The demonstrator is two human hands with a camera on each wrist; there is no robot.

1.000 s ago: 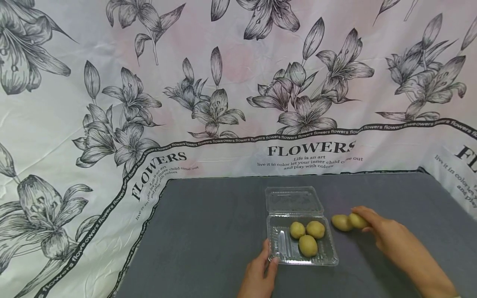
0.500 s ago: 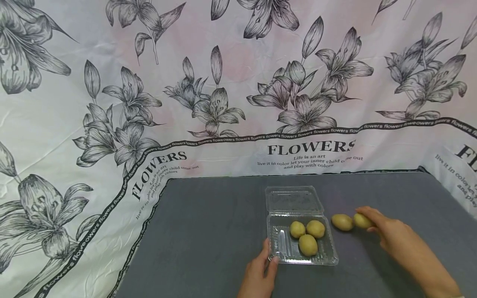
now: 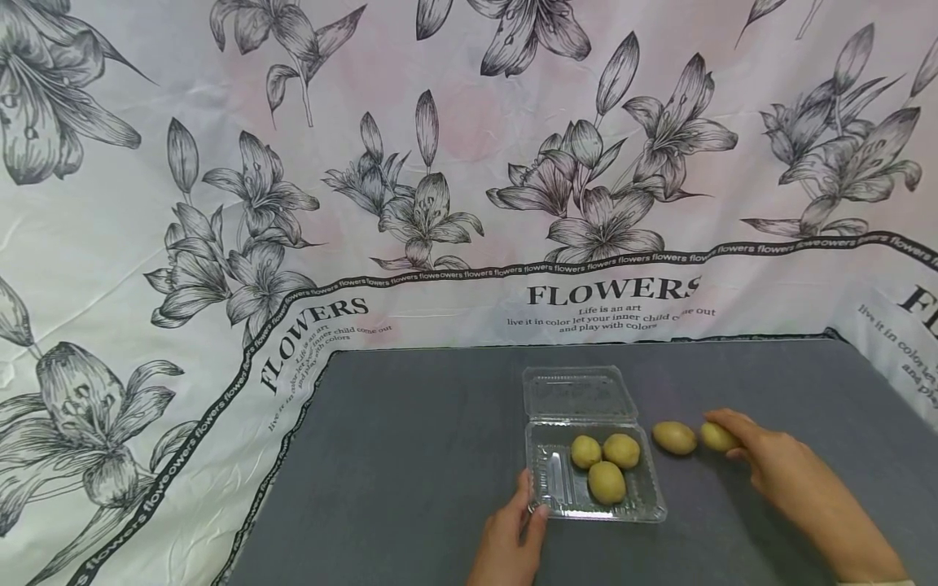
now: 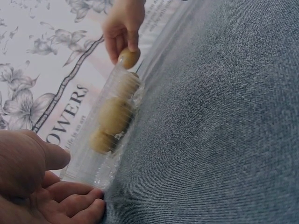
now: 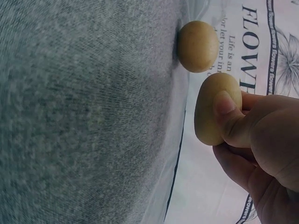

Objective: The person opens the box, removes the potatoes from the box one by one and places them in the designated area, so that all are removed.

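1. The right hand [image 3: 758, 448], at the right of the table, pinches a yellow-brown, smooth oval potato [image 3: 718, 438] between thumb and fingers; the right wrist view shows this held potato raised just above the surface.
2. Just left of it, with a narrow gap between them, a second yellow-brown oval potato [image 3: 675, 438] rests on the table, outside the container and near its right wall.
3. The clear, rectangular plastic container [image 3: 551, 488] stands left of both, its hinged transparent lid [image 3: 579, 392] folded back on the far side.
4. Inside, toward the right, sit three rounded yellow potatoes [image 3: 607, 483]: two at the far side, one nearer.
5. The left hand [image 3: 509, 533] rests at the container's near left corner, thumb and relaxed fingers apart and touching its edges.
6. Dark grey fabric [image 3: 410, 456] covers the table; beyond it hangs a white and pink cloth [image 3: 469, 195] printed with black line-drawn lilies and "FLOWERS" lettering.
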